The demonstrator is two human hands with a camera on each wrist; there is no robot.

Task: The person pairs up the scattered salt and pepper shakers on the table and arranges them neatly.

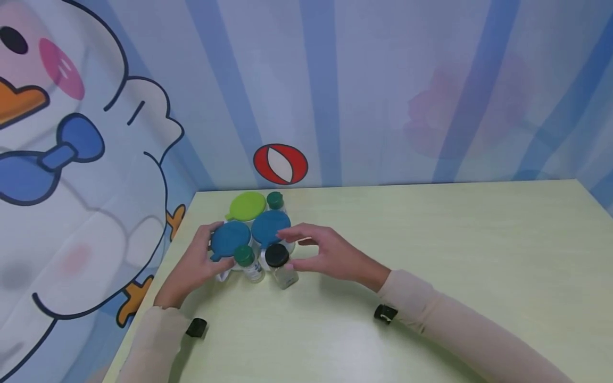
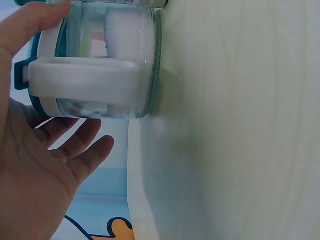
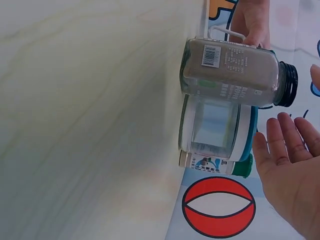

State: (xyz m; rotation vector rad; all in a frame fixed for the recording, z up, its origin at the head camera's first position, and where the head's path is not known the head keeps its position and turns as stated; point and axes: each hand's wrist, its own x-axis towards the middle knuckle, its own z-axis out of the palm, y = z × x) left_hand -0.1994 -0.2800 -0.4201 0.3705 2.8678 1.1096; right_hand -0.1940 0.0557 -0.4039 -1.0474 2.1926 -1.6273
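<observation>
Around a jar with a blue lid (image 1: 231, 239), my left hand (image 1: 196, 260) spreads its fingers along the far left side. Its thumb reaches to a small bottle with a green cap (image 1: 245, 256) in front. The left wrist view shows this jar's clear body and white handle (image 2: 85, 78), with the lower fingers loosely extended. My right hand (image 1: 330, 252) stands at the right of the group, fingers spread and nothing gripped. Its thumb is right by a black-capped spice bottle (image 1: 282, 266); its fingertips overlap a second blue-lidded jar (image 1: 270, 226). The spice bottle (image 3: 232, 70) stands upright.
Behind the blue lids stand a green-lidded jar (image 1: 247, 206) and another green-capped bottle (image 1: 275, 200). The group is near the back left of the pale table (image 1: 431, 239). A cartoon-printed wall (image 1: 373, 106) rises along the table's back and left edges.
</observation>
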